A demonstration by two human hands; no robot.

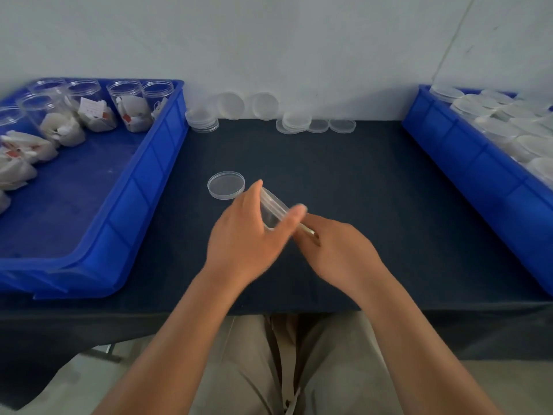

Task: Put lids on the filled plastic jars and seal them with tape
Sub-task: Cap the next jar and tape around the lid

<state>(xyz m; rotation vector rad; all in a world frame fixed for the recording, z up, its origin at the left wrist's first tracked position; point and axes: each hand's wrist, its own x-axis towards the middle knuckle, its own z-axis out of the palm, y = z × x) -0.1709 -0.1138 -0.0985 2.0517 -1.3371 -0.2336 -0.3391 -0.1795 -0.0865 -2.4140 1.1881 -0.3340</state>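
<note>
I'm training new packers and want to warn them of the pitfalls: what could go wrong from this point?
The left hand grips a clear round piece in mid-air, and the piece is motion-blurred, so it could slip. The right hand pinches a thin strip, possibly tape, which might fold onto itself. The loose lid lies right beside the left hand and could get knocked away.

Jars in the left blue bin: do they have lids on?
No, the jars in the left blue bin stand with open mouths, and white packets show inside them.
</note>
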